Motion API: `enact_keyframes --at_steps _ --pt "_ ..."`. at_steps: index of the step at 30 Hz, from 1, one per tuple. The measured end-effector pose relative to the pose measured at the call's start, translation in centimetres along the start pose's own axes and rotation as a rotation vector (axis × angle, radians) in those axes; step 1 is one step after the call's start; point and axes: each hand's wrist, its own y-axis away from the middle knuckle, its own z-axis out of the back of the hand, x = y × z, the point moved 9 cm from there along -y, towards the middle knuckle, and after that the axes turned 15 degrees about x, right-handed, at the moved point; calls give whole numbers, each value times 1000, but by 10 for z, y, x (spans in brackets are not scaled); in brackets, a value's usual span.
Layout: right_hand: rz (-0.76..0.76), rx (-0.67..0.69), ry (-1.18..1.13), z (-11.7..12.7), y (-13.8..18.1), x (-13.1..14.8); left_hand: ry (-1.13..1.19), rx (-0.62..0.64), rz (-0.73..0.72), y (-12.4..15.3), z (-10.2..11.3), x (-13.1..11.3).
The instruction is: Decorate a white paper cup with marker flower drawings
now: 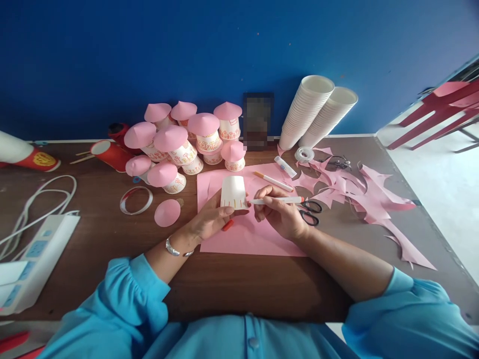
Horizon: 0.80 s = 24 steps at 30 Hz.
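My left hand (212,217) is closed around a white paper cup (233,190), turned upside down with short orange and red strokes near its rim. In my right hand (281,214) is a white felt-tip pen (283,200) with a red end, its tip close to the cup's right side. Under both hands lies a pink paper sheet (258,240). A red pen cap (227,225) rests on it below the cup. Beyond my right hand, an orange-and-white felt-tip pen (273,181) lies across the sheet. Black-handled scissors (311,213) are partly hidden by my right hand.
Several decorated cups with pink cone roofs (170,138) stand at the back left. Two tall stacks of paper cups (307,110) lean near the blue wall. Pink paper scraps (374,199) cover the right. A glue stick (286,166), tape roll (136,200) and power strip (48,254) lie around.
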Motion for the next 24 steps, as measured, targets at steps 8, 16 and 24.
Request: enact_keyframes --at_steps 8,16,24 --pt "125 -171 753 29 -3 64 -19 -24 40 9 7 5" --pt "142 18 2293 39 -69 94 -38 -22 73 13 11 10" --pt "-347 302 2527 71 -106 68 -25 -8 60 15 12 9"
